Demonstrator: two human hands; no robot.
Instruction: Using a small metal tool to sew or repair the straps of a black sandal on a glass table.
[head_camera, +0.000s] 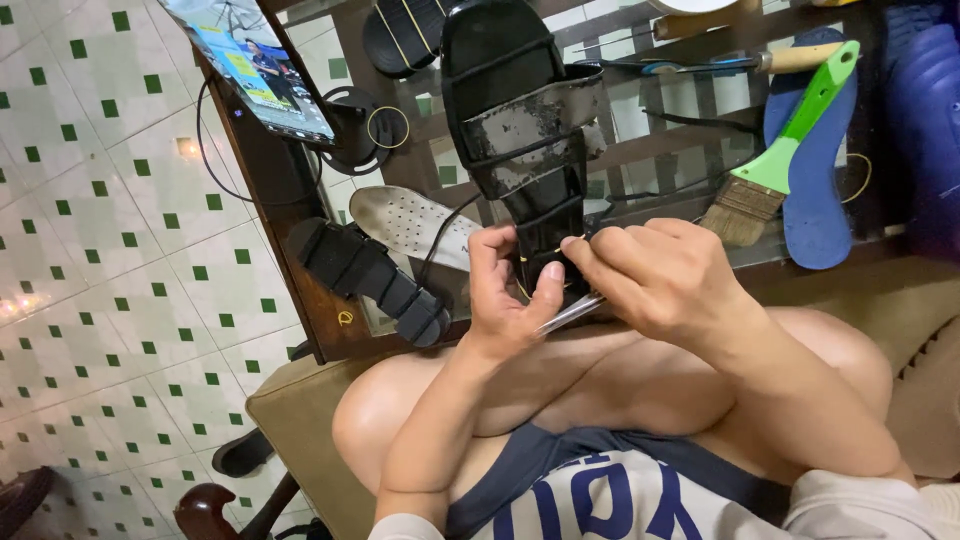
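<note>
Both hands pinch glossy black strappy sandal.

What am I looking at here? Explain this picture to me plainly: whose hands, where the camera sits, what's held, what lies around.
There is no machine. The single view comes from a camera worn on a person's head, looking down past their knees. The left hand grips the near end of a black strappy sandal. The right hand holds a thin shiny tool against it; what kind is unclear. On the slatted wooden table lie another black sandal, a white perforated insole, a blue insole, a green-handled brush and a phone.
</note>
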